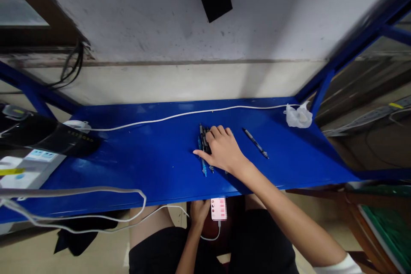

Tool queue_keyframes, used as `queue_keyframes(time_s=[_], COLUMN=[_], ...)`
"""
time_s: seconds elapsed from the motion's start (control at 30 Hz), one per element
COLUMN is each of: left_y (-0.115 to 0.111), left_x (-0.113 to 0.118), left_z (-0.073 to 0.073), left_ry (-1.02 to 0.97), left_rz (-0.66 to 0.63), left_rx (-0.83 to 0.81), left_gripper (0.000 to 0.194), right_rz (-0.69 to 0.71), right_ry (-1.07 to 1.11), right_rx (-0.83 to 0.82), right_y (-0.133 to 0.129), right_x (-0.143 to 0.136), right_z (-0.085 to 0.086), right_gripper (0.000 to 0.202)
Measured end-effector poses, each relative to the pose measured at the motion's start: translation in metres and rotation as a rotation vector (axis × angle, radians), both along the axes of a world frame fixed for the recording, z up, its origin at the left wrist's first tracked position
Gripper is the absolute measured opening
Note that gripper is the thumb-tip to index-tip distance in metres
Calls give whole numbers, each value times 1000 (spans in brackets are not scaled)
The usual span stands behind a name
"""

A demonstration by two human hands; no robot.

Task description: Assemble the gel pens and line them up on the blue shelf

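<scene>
On the blue shelf lies a small bunch of pens [204, 168], some black and one light blue, side by side with their ends toward me. My right hand [224, 147] rests over them, fingers curled down around the bunch and thumb stretched out across its left side. The palm hides part of the pens. A single grey-black pen [256, 143] lies apart to the right of that hand. Below the shelf's front edge, my left hand [199, 212] is beside a phone [218, 209] with a lit pinkish screen; its fingers are mostly hidden.
The blue shelf [154, 150] spans the view before a wall. A white cable [180, 114] runs along its back to a crumpled plastic bag [298, 115] at right. A black object [48, 135] and a white box [41, 167] stand at left, with looped white cables [96, 189] in front.
</scene>
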State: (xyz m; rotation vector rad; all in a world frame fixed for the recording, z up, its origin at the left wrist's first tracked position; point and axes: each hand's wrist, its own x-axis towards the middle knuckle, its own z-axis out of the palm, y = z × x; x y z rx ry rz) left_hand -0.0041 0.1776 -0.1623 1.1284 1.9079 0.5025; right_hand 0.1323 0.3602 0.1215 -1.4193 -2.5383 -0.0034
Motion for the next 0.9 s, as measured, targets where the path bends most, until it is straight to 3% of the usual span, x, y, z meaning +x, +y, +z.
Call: queue_keyframes(time_s=[0.2,0.4,0.73,0.9], left_y=[-18,-23,-24,-26], left_x=[-4,-2,2,2], left_z=[-4,-5,10,11], left_ry=[-101,-125,-154,-158], left_rz=[1,-21,-37,-35], left_rx=[-92,-84,-9,7], left_gripper=[36,34,25,24], right_rz=[-93,-68,-45,-11], right_ry=[-56,-10,-114,-117], right_rx=[-41,-8,-18,-34], right_y=[0,-8,-19,-22], right_x=[-8,-13,-29,-33], right_z=[-5,-4,0,3], right_gripper=[40,37,32,23])
